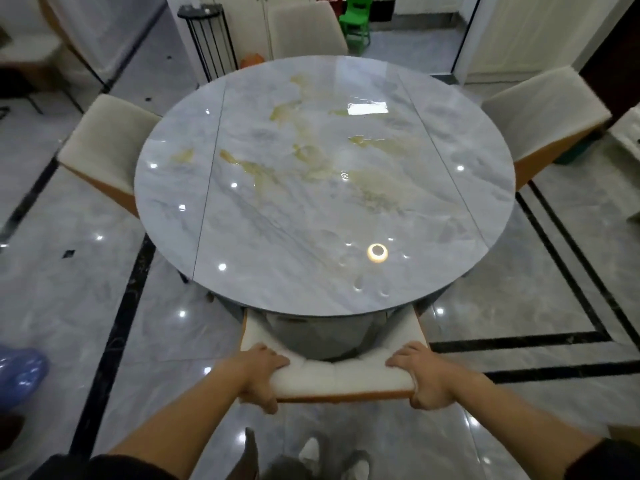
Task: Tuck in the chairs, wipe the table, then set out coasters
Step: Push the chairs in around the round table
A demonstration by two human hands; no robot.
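Note:
A round grey marble table (242,216) with yellowish veining fills the middle of the view. A cream chair (341,381) with an orange back stands at its near edge, the seat partly under the tabletop. My left hand (263,374) grips the left end of that chair's backrest, and my right hand (422,375) grips the right end. Three more cream chairs stand around the table: one on the left (104,147), one on the right (543,112), one at the far side (304,29). No cloth or coasters are in view.
A black wire stand (207,43) stands beyond the table on the left, and a green plastic chair (355,19) sits in the doorway behind. A blue object (19,375) lies on the glossy tiled floor at lower left. My feet (311,455) are below the chair.

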